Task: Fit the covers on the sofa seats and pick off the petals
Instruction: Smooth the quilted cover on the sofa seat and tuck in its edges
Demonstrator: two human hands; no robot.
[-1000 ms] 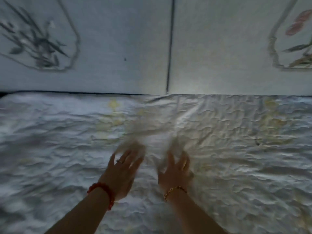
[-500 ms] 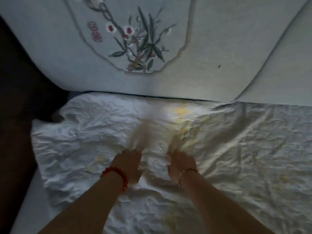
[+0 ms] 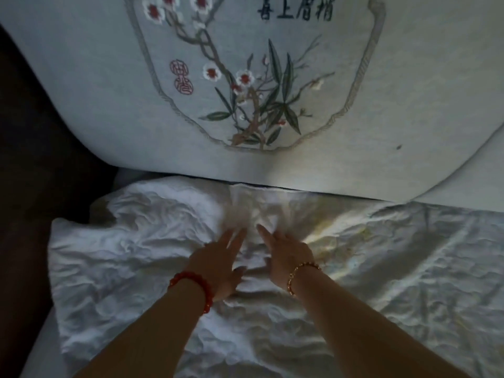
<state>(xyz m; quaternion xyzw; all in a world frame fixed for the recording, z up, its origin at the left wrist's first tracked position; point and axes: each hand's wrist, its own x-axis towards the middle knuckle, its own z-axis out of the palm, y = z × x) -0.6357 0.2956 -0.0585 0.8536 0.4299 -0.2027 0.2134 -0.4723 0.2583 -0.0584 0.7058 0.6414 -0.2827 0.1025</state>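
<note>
Head view, dim light. I see the crumpled white quilted seat cover (image 3: pixel 368 282) spread over the sofa seat; its far edge lies against the foot of the pale blue-grey backrest cushion (image 3: pixel 90 105), and its left edge is bunched and rumpled near the seat's left side, where a strip of pale seat (image 3: pixel 41 347) shows uncovered. I note faint yellowish printed patches on the cover toward its far edge, right of centre. Left hand (image 3: pixel 218 264) lies palm-down on the cover near the middle of the far edge, fingers straight and spread, tips motion-blurred. Right hand (image 3: pixel 286 257) lies just beside it, also flat on the fabric with fingers extended; neither hand grips anything. Folds of cloth are gathered between the two hands. Left wrist carries a red beaded bracelet (image 3: pixel 196 287); right wrist a gold bead bracelet (image 3: pixel 296 274). The backrest shows an embroidered panel of red-and-white blossoms and green leaves (image 3: pixel 256 85) inside a stitched border, with dark characters (image 3: pixel 296 9) at top. I cannot make out any petals on the cover
</note>
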